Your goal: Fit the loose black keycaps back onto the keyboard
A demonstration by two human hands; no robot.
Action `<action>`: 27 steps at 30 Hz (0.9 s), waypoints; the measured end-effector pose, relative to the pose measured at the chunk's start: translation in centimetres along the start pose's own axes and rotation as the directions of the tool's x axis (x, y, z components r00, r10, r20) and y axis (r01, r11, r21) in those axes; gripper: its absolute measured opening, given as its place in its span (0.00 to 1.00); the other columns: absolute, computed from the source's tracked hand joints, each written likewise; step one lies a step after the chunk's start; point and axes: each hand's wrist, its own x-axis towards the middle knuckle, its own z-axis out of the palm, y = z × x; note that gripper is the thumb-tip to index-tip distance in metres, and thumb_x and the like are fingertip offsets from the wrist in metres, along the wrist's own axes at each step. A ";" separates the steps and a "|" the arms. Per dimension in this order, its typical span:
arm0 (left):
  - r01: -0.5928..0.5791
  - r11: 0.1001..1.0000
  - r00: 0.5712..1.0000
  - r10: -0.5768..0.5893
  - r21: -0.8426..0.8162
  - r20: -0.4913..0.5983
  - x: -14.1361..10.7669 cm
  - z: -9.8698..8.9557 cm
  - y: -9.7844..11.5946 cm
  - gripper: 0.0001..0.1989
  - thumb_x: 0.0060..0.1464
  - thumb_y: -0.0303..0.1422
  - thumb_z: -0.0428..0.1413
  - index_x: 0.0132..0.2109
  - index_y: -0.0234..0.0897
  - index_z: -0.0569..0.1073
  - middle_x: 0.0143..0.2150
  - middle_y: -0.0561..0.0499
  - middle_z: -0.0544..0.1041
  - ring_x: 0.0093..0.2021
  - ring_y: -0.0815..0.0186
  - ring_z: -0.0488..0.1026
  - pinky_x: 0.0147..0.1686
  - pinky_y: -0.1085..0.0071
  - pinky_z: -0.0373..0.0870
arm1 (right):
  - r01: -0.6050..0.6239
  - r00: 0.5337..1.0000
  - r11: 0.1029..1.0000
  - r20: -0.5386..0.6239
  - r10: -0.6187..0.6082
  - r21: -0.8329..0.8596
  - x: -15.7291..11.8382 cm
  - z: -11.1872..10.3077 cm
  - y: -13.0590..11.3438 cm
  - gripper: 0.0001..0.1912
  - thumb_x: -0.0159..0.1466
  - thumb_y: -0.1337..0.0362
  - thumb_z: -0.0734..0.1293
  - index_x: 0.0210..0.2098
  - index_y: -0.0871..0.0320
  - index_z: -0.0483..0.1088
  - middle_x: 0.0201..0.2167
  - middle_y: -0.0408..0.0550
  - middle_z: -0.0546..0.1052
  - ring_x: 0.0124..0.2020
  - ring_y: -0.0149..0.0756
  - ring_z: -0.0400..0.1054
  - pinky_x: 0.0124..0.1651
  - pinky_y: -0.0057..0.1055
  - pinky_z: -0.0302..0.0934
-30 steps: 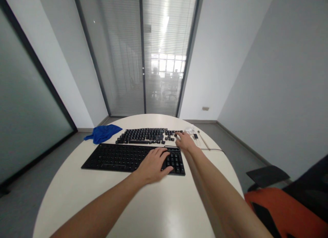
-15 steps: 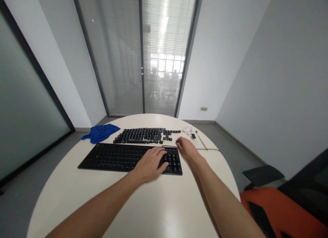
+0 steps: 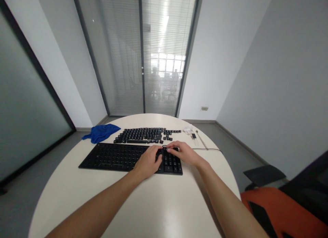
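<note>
The left grip [image 3: 148,161], just below the frame's centre, is loosely open, its fingers curved over the black keyboard [image 3: 112,157] and its thumb held apart; no object shows in it. To its right, the right grip [image 3: 186,153] is nearly closed, index fingertip and thumb close together over the top of the number pad; whether a small key sits between them I cannot tell. The keyboard spans left of centre to centre, the hands hiding part of its right half. Beyond it, left to right, lie a blue cloth [image 3: 101,133], rows of loose black keycaps [image 3: 142,133], a white crumpled item [image 3: 188,130], a small dark piece [image 3: 194,136], a thin stick [image 3: 202,140] and a cable [image 3: 210,149]. The pale, rounded surface [image 3: 164,207] fills the lower middle. Around it are a frosted panel [image 3: 28,94] at far left, glazing with blinds [image 3: 123,60] at upper centre, a plain wall [image 3: 230,43] at upper right, and an orange-seated chair [image 3: 271,203] at lower right.
</note>
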 end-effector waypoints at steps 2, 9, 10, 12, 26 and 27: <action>0.001 1.000 1.000 -0.001 0.008 -0.003 0.0 0.0 0.1 0.14 0.61 0.27 0.52 0.54 0.37 0.69 0.51 0.45 0.75 0.53 0.57 0.71 0.56 0.57 0.69 | 0.023 1.000 0.999 0.014 -0.023 -0.032 0.1 0.2 -0.1 0.12 0.67 0.58 0.67 0.45 0.57 0.78 0.40 0.48 0.81 0.43 0.39 0.74 0.51 0.35 0.64; -0.004 0.999 1.000 0.003 0.041 0.013 0.0 -0.1 0.4 0.13 0.61 0.27 0.52 0.52 0.37 0.70 0.50 0.45 0.75 0.53 0.56 0.71 0.56 0.57 0.70 | 0.079 0.996 0.989 0.056 -0.072 -0.128 0.2 0.2 0.0 0.11 0.67 0.57 0.66 0.42 0.55 0.79 0.40 0.49 0.81 0.44 0.41 0.72 0.52 0.37 0.63; -0.004 0.999 1.000 0.003 0.043 0.013 0.0 -0.1 0.4 0.13 0.61 0.27 0.52 0.52 0.37 0.70 0.50 0.45 0.75 0.53 0.57 0.71 0.56 0.57 0.70 | 0.089 0.995 0.987 0.064 -0.081 -0.136 0.2 0.2 0.0 0.11 0.68 0.57 0.66 0.42 0.55 0.79 0.39 0.49 0.81 0.44 0.40 0.72 0.52 0.37 0.63; -0.004 0.999 1.000 0.004 0.042 0.011 0.0 -0.2 0.4 0.13 0.61 0.28 0.52 0.52 0.38 0.71 0.50 0.45 0.76 0.52 0.57 0.72 0.55 0.57 0.71 | 0.113 0.991 0.982 0.083 -0.102 -0.154 0.3 0.3 0.0 0.12 0.68 0.57 0.66 0.41 0.55 0.79 0.39 0.49 0.81 0.43 0.40 0.72 0.53 0.37 0.62; -0.011 0.998 1.000 0.010 0.068 0.022 -0.1 -0.2 0.6 0.12 0.61 0.28 0.52 0.51 0.38 0.71 0.50 0.44 0.76 0.53 0.56 0.72 0.55 0.57 0.71 | 0.140 0.987 0.964 0.112 -0.117 -0.226 0.5 0.4 -0.1 0.12 0.68 0.59 0.66 0.41 0.56 0.81 0.37 0.51 0.80 0.42 0.40 0.71 0.51 0.37 0.62; -0.020 0.997 1.000 0.018 0.069 0.021 -0.1 -0.2 0.6 0.12 0.61 0.28 0.52 0.51 0.38 0.71 0.50 0.44 0.76 0.53 0.56 0.72 0.55 0.57 0.71 | 0.139 0.987 0.963 0.111 -0.116 -0.232 0.5 0.5 -0.1 0.12 0.68 0.59 0.66 0.41 0.56 0.81 0.37 0.51 0.80 0.42 0.40 0.71 0.51 0.37 0.62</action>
